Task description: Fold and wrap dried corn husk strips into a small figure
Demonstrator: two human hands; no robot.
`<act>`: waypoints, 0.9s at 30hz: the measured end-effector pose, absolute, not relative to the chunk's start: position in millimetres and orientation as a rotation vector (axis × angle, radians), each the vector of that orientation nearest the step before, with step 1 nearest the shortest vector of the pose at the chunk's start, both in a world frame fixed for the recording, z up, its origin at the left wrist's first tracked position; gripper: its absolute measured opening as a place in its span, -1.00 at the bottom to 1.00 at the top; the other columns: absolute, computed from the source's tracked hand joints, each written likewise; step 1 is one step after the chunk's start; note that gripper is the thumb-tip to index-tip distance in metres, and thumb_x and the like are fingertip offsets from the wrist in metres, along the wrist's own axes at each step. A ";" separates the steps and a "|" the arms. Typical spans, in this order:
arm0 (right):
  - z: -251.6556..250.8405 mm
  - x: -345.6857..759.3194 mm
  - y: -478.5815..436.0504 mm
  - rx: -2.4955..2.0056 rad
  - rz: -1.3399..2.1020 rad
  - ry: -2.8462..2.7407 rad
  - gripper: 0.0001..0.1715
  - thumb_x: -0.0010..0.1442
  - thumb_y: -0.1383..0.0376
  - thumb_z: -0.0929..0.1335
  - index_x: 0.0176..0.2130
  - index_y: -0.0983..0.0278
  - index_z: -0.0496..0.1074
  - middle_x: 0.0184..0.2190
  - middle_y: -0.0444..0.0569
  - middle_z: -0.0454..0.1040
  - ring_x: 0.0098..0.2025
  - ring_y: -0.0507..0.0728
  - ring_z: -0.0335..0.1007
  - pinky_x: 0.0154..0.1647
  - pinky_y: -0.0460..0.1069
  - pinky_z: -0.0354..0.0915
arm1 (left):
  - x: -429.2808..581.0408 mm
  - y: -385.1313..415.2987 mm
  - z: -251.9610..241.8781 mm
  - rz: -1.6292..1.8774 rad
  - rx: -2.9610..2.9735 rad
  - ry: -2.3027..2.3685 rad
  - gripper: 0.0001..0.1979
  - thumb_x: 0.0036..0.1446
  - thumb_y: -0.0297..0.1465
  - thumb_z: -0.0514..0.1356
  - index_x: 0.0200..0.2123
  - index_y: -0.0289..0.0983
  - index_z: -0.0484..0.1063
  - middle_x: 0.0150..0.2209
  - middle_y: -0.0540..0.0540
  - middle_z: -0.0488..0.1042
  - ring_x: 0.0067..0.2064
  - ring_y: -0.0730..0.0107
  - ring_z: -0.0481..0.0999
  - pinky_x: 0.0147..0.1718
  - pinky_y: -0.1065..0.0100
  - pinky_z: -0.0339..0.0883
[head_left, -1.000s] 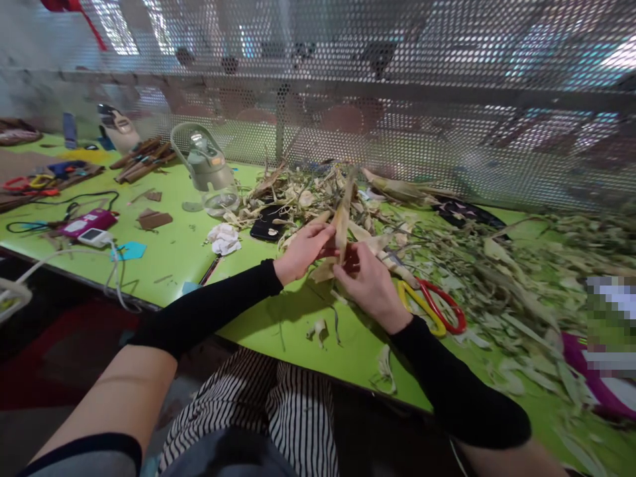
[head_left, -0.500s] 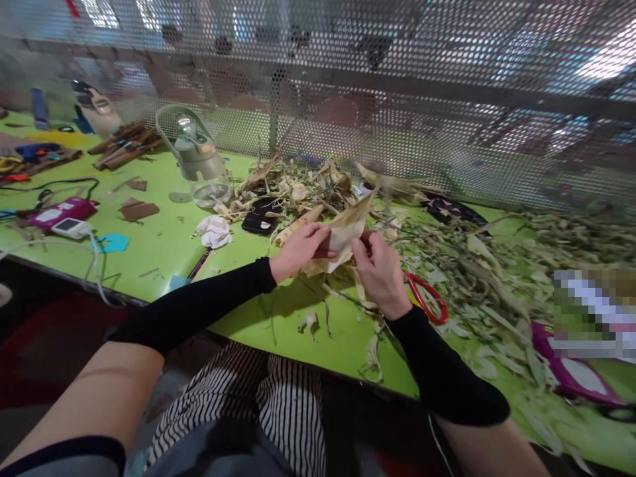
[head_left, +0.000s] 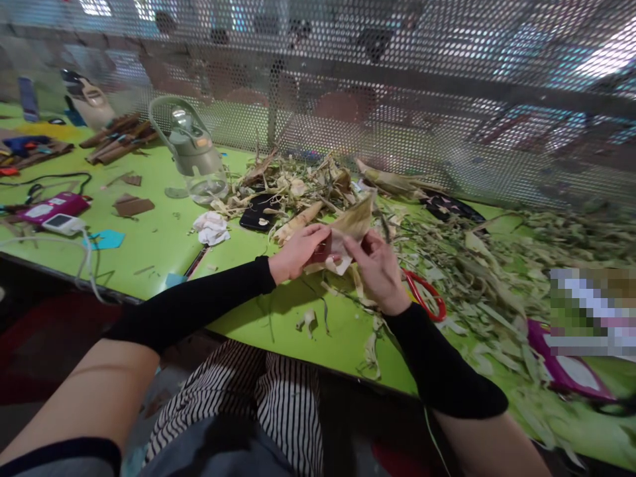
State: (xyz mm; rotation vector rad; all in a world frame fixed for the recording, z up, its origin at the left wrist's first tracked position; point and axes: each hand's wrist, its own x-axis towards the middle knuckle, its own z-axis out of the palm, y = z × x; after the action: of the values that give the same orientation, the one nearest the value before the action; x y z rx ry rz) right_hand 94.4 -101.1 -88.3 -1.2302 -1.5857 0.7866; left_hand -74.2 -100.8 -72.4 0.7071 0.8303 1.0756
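Over the green table, both hands hold a pale, dry corn husk [head_left: 358, 218], its pointed tip upward and its lower edge bent. My left hand [head_left: 301, 252] grips its left side between thumb and fingers. On the opposite side, my right hand [head_left: 378, 270] pinches the lower part, with the fingertips close to those of the left. A red loop handle [head_left: 426, 298], like that of scissors, lies beside my right wrist; the rest of it is hidden. Behind the hands is a heap of dry husk scraps [head_left: 298, 185], with a black phone [head_left: 258, 212] at its left.
A green-lidded water bottle [head_left: 199, 165] and crumpled white tissue [head_left: 211, 228] stand left of the heap. Further left are a magenta device [head_left: 54, 209] with cables and brown rolls [head_left: 119, 138]. Shredded green strips [head_left: 477, 271] cover the right side. A perforated metal screen [head_left: 318, 99] borders the back.
The husk's lower edge has been bent or spread between the fingers, and my right fingers have shifted slightly left along it. The view has moved a little; both hands keep their hold.
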 end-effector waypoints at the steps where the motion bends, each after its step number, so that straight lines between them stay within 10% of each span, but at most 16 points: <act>1: -87.5 95.5 -100.6 -1.205 0.815 -1.559 -0.51 0.16 -0.14 0.48 -0.25 0.18 0.41 -0.34 -0.08 0.52 -0.26 0.17 0.48 -0.19 0.09 0.48 | -75.0 -100.8 -70.8 1.083 0.713 0.832 -0.78 0.39 -0.44 0.22 -0.38 -0.28 0.42 -0.37 -0.01 0.50 -0.30 0.49 0.54 0.00 0.24 0.59; 15: -88.9 90.8 -100.5 -1.284 0.685 -1.473 -0.35 0.25 -0.32 0.31 -0.42 0.16 0.26 -0.50 -0.16 0.28 -0.43 0.08 0.22 -0.41 0.01 0.27 | -84.3 -98.5 -63.1 1.039 1.012 0.792 -0.83 0.35 -0.38 0.27 -0.31 -0.28 0.42 -0.31 -0.03 0.48 -0.34 0.51 0.52 -0.19 0.34 0.57; 27: -78.8 99.2 -92.7 -1.078 1.009 -1.062 -0.35 0.00 -0.34 0.51 -0.44 0.15 0.44 -0.54 -0.14 0.45 -0.44 0.15 0.45 -0.39 0.07 0.45 | -78.9 -110.2 -83.8 0.831 1.643 0.693 -0.57 0.43 -0.11 0.11 -0.37 -0.30 0.45 -0.34 -0.10 0.54 -0.33 0.40 0.53 -0.28 0.34 0.51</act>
State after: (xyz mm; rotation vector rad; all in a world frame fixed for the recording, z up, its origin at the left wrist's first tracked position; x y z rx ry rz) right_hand 99.2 -92.7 -78.8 -1.0775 -1.0624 1.0089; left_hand -78.9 -110.2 -83.8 1.6429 0.6928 0.8314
